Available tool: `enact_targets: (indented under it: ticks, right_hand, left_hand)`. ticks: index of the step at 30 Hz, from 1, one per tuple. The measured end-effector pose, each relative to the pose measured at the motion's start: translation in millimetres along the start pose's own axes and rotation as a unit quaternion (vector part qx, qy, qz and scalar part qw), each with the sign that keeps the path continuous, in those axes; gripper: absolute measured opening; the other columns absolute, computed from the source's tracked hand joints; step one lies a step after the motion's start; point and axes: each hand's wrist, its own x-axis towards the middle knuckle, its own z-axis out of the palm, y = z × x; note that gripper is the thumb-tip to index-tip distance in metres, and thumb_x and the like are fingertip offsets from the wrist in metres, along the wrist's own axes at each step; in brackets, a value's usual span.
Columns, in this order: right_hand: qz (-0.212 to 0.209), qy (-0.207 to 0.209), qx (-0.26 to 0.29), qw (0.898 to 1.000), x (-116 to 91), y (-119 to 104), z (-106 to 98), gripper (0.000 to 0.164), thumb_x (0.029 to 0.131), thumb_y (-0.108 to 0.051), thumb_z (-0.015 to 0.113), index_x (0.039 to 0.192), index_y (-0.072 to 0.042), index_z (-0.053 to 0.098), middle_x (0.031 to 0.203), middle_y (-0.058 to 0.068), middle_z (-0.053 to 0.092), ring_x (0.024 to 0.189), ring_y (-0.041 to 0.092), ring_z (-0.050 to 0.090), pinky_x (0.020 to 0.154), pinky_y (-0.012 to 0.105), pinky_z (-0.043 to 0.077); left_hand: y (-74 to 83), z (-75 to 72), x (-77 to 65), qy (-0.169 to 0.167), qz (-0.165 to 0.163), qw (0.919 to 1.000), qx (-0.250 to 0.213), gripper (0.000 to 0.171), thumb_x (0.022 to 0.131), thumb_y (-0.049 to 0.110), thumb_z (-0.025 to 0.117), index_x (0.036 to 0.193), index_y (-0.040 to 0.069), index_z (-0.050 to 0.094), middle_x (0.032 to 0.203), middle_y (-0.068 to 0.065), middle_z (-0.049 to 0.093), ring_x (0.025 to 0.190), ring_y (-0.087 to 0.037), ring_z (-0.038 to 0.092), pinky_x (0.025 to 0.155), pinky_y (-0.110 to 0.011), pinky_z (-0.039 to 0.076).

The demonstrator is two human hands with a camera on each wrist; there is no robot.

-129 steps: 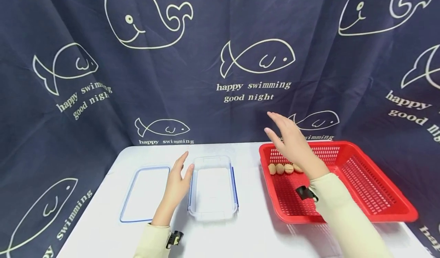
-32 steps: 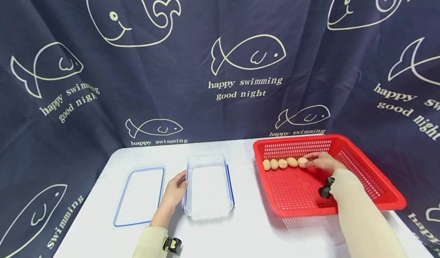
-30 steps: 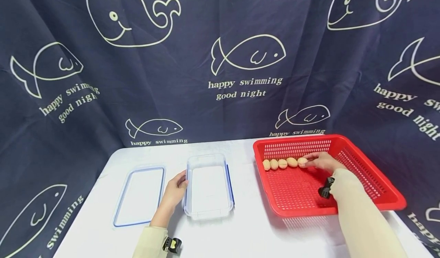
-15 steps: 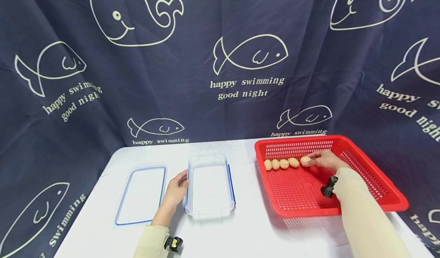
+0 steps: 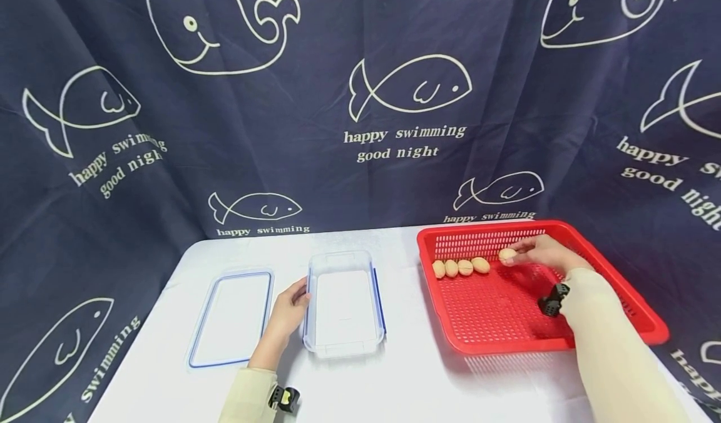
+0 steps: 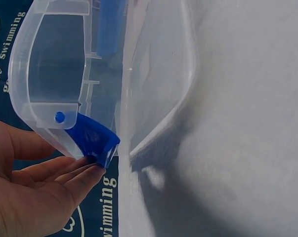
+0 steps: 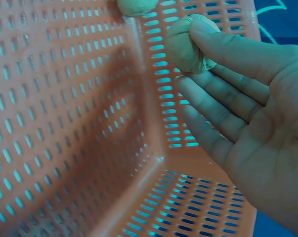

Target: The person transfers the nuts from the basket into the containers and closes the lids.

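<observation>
My right hand pinches a walnut between thumb and fingers, raised near the back wall of the red plastic basket. In the right wrist view, the thumb lies over the walnut, and the lower fingers extend beneath it. Several more walnuts line up along the basket's back left. My left hand holds the left side of a clear food container, which has no lid on. In the left wrist view, its fingertips are at a blue side latch that hangs folded down.
Left of the container, a clear lid with a blue seal lies flat on the white table. A dark blue curtain with fish drawings hangs behind the table.
Earlier my right hand hovered above the basket, then took the end walnut; now it has lifted the walnut up and right, away from the row. My left hand came to the container and stays there.
</observation>
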Motion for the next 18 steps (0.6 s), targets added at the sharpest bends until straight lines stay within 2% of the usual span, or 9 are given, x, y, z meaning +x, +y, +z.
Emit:
enact_targets:
  ticks: [3, 9, 18]
  right_hand:
    - [-0.012, 0.0, -0.002, 1.0, -3, -4, -4, 0.054, 0.083, -0.028, 0.075, 0.12, 0.009, 0.061, 0.108, 0.018, 0.068, 0.097, 0.027, 0.059, 0.083, 0.04, 0.052]
    - [-0.028, 0.029, -0.023, 0.999, -2, -9, -7, 0.053, 0.081, -0.031, 0.077, 0.118, 0.005, 0.064, 0.105, 0.015, 0.07, 0.093, 0.02, 0.06, 0.08, 0.031, 0.049]
    - [-0.062, 0.056, -0.018, 0.996, -4, -29, -8, 0.047, 0.085, -0.031, 0.074, 0.119, -0.001, 0.065, 0.108, 0.011, 0.07, 0.096, 0.02, 0.061, 0.084, 0.034, 0.049]
  left_hand:
    - [-0.8, -0.3, 0.4, 0.004, -0.005, 1.0, -0.003, 0.043, 0.098, 0.0, 0.047, 0.14, -0.008, 0.041, 0.135, -0.031, 0.048, 0.127, -0.04, 0.047, 0.107, -0.044, 0.04]
    - [-1.0, -0.8, -0.5, 0.004, -0.005, 1.0, -0.005, 0.043, 0.098, 0.0, 0.047, 0.14, -0.009, 0.041, 0.135, -0.032, 0.048, 0.127, -0.041, 0.047, 0.107, -0.045, 0.041]
    - [-1.5, 0.7, 1.7, 0.009, -0.003, 0.9999, -0.005, 0.043, 0.098, 0.0, 0.047, 0.139, -0.008, 0.042, 0.134, -0.03, 0.05, 0.126, -0.039, 0.049, 0.106, -0.043, 0.041]
